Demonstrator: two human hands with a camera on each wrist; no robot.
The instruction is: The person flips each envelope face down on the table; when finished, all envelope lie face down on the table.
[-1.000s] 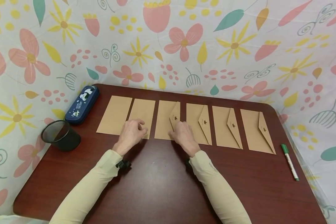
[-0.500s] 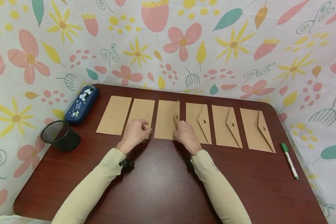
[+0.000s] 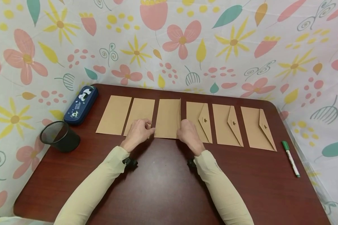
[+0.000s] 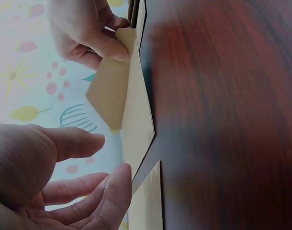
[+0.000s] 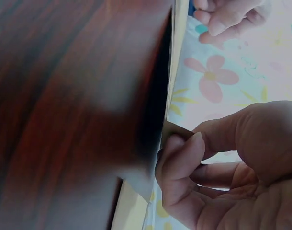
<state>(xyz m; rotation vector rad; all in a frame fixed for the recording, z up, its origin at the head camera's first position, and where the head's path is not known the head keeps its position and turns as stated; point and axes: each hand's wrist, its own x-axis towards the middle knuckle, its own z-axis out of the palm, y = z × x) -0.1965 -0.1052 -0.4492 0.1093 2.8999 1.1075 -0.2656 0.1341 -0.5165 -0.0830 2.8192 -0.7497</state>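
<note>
Six brown envelopes lie in a row; the third from the left (image 3: 166, 118) has its flap (image 4: 109, 88) standing up along its right side. My right hand (image 3: 189, 135) pinches the lower end of that flap between thumb and fingers, seen also in the right wrist view, where the hand (image 5: 232, 167) grips the flap's edge. My left hand (image 3: 138, 132) hovers over the lower part of the second envelope (image 3: 143, 109), thumb and fingers apart and holding nothing; the left wrist view shows this hand (image 4: 55, 177) beside the third envelope's lower edge.
A black mesh cup (image 3: 62, 139) and a blue pencil case (image 3: 81, 105) stand at the left. The first envelope (image 3: 114, 115) lies flat. Three envelopes with crown-marked flaps, the nearest one (image 3: 195, 114) among them, and a green-capped marker (image 3: 291, 159) are at the right.
The third envelope's flap has swung up from lying folded over to standing, with my right hand moving slightly right. My left hand has shifted a little to the right.
</note>
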